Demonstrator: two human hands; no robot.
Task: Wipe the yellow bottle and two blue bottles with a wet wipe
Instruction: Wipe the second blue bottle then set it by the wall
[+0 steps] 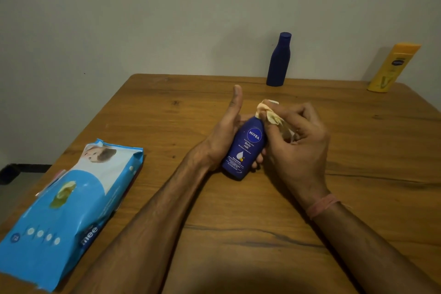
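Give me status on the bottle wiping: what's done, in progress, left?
Done: a wet wipe is out of the wipes pack. In hand: the left hand holds the labelled blue bottle while the right hand rubs the wipe around its top. Left: can't tell whether the plain blue bottle and the yellow bottle, upright by the wall, are wiped yet.
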